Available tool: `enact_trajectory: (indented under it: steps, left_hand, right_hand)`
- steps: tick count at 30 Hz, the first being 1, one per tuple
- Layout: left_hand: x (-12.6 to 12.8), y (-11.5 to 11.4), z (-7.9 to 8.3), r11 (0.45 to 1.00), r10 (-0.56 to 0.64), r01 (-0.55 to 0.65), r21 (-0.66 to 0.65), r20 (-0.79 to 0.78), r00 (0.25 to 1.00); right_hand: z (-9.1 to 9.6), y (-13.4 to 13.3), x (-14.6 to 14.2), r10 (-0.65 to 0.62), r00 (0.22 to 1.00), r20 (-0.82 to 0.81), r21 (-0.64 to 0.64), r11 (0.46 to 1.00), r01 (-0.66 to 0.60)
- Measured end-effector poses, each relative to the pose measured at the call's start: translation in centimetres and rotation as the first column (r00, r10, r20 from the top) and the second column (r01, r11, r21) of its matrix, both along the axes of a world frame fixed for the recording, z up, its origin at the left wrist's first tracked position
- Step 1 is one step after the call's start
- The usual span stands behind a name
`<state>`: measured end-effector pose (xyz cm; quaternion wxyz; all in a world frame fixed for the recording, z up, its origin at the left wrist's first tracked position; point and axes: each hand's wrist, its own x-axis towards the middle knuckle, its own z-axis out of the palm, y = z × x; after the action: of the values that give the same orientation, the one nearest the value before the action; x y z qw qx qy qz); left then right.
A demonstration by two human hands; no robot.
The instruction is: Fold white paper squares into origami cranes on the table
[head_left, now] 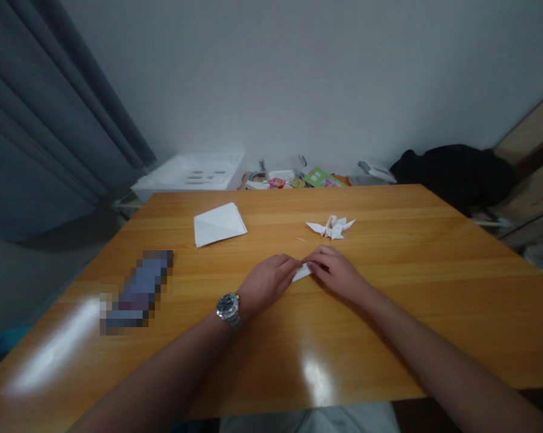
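Between my hands, a small folded piece of white paper lies on the wooden table, its far part hidden under my fingers. My left hand, with a metal watch at the wrist, has its fingers closed on the paper's left side. From the right, my right hand pinches the paper's other side, fingertips almost meeting those of the left. Just beyond the right hand sit white origami cranes; whether they are one piece or two I cannot tell.
A stack of white paper sheets lies at the back left. Nearer on the left is a blurred-out phone-like object. Behind the table stand a white tray, assorted packets and a green booklet. A black bag-like bundle is at the right.
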<state>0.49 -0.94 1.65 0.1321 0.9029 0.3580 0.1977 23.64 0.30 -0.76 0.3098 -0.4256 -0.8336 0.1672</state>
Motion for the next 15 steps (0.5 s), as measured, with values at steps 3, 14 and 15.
enact_trajectory:
  steps: [3, 14, 15]
  left_hand:
    - [-0.2, 0.0, -0.1, 0.995, -0.093, 0.096, 0.030, -0.072, 0.993]
    - [-0.1, -0.2, -0.1, 1.000, -0.012, 0.014, 0.017, -0.120, 0.993]
    - [-0.1, -0.3, -0.1, 1.000, -0.005, 0.006, 0.014, -0.115, 0.993]
  right_hand:
    - [-0.6, 0.4, 0.1, -0.011, 1.000, 0.008, 0.038, 0.999, 0.011]
    - [0.8, -0.2, -0.2, 0.112, 0.989, 0.098, 0.070, 0.990, -0.119]
    - [0.8, -0.3, -0.2, 0.138, 0.984, 0.113, 0.059, 0.988, -0.145]
